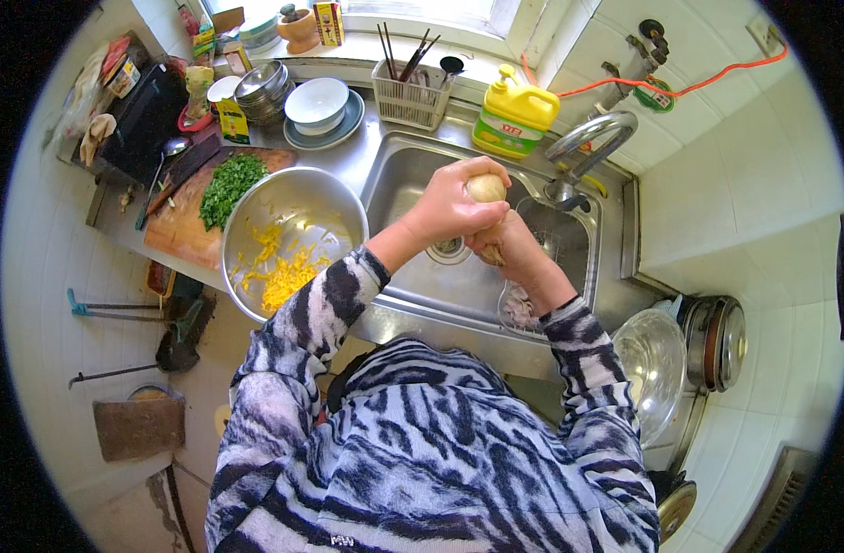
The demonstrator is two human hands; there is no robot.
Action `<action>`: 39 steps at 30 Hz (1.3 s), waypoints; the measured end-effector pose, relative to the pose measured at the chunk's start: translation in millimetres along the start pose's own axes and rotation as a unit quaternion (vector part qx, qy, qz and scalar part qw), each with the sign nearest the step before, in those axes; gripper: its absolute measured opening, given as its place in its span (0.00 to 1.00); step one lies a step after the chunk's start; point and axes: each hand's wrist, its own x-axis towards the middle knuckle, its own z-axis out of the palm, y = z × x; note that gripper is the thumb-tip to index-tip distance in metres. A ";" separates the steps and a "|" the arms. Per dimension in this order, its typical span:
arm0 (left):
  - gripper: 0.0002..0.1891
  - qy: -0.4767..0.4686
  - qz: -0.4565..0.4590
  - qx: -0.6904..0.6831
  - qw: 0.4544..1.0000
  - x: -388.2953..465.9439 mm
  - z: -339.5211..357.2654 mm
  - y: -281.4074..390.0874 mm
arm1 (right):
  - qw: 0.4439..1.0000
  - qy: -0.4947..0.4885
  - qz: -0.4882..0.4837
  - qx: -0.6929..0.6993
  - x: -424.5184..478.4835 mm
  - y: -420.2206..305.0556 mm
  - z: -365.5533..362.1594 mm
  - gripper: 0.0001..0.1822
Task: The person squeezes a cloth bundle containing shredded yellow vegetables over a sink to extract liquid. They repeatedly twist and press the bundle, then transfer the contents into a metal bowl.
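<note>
Over the stainless steel sink (408, 180), my left hand (460, 197) is closed around a pale, rounded lump (486, 188) that looks soft and wet. Just below and touching it, my right hand (512, 242) grips the lower part of the same pale mass, or a second piece; I cannot tell which. Some of it bulges out beneath the right fingers. To the left of the sink stands a large steel bowl (352, 200) with shredded yellow food (287, 276) inside. Chopped green herbs (231, 183) lie on a wooden cutting board (180, 238) beside the bowl.
A chrome faucet (591, 135) and a yellow detergent jug (515, 114) stand behind the sink. A chopstick basket (409, 100), stacked bowls (317, 104) and a cleaver (187, 169) are at the left. A wire rack (567, 242) sits in the sink's right side. A clear bowl (653, 373) is at the right.
</note>
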 end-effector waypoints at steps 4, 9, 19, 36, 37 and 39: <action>0.25 -0.008 -0.058 -0.057 0.997 -6.1 0.7 -14.0 | 0.952 0.094 -0.017 -0.292 7.8 -1.8 -9.0 0.08; 0.39 -0.111 -0.107 0.051 0.987 3.9 -11.9 -30.6 | 0.820 0.135 -0.299 -0.469 16.3 7.1 -29.7 0.15; 0.25 -0.162 -0.434 -0.522 0.716 6.3 -35.1 38.0 | 0.505 0.214 -0.536 -0.642 -6.8 -47.8 -1.4 0.13; 0.09 0.208 -0.264 -0.246 0.909 2.9 4.2 7.2 | 0.516 0.201 -0.483 -0.678 16.7 -23.9 3.0 0.11; 0.09 0.199 -0.260 -0.218 0.919 4.0 2.7 7.0 | 0.523 0.195 -0.467 -0.686 18.5 -20.6 1.3 0.12; 0.12 0.185 -0.207 -0.131 0.952 6.0 1.2 5.7 | 0.533 0.203 -0.472 -0.672 22.1 -16.6 0.3 0.12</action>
